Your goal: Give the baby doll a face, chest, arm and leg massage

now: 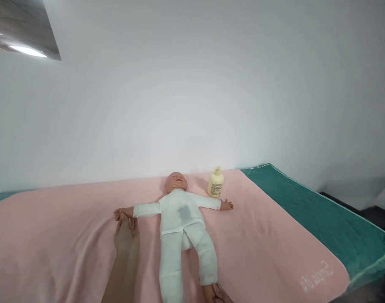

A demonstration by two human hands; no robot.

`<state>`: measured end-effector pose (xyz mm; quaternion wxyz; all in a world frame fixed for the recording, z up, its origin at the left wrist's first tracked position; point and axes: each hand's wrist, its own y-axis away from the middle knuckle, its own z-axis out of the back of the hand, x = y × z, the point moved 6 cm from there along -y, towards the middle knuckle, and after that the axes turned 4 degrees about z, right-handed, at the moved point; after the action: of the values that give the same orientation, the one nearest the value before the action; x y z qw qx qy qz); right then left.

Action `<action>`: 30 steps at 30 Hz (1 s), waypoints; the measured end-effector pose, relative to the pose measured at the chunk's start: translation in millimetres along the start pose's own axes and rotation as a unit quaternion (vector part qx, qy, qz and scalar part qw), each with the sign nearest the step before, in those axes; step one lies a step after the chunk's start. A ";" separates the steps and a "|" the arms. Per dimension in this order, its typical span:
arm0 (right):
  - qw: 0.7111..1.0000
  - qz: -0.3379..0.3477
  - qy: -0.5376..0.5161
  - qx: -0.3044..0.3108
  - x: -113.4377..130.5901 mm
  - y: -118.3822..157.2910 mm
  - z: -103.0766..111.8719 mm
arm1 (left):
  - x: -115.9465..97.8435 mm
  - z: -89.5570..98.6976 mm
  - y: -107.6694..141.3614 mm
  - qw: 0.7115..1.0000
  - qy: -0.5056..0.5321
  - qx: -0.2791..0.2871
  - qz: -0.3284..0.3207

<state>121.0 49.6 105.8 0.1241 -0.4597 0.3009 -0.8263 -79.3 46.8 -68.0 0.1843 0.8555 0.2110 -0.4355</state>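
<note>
A baby doll point(180, 219) in a white wrapped top and white trousers lies on its back, arms stretched out to the sides. A grey patch shows on its chest. My left hand point(126, 237) reaches up from below and is closed around the doll's hand on the left side of the view, palm side up. Down at the bottom edge, my right hand point(221, 293) is partly cut off by the frame; its fingers grip the doll's foot below the right-hand trouser leg. The doll's other foot is out of view.
A pale yellow pump bottle point(215, 185) stands beside the doll's outstretched arm on the right. Under the doll is a pink blanket point(268, 248) with creases at left, laid over a green cover point(309, 206). A white wall point(192, 92) rises directly behind.
</note>
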 end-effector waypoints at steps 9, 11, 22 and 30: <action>1.000 0.006 -0.011 0.004 3.3 103.5 78.4 | -27.4 -54.7 61.1 0.962 -0.187 0.164 -0.114; 1.000 0.002 -0.014 0.007 -4.9 137.1 99.3 | -21.9 -63.6 69.4 0.934 -0.238 0.230 -0.132; 0.998 -0.010 -0.025 0.054 -48.2 141.4 92.1 | -2.9 -94.1 98.9 0.761 -0.356 0.490 -0.233; 0.997 -0.027 -0.049 0.048 -38.6 162.6 105.1 | -9.5 -79.6 77.5 0.871 -0.286 0.362 -0.170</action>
<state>218.2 -100.2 21.6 0.1383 -0.5011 0.2420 -0.8193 9.3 19.3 -6.0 -0.1635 0.6510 0.1189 -0.7316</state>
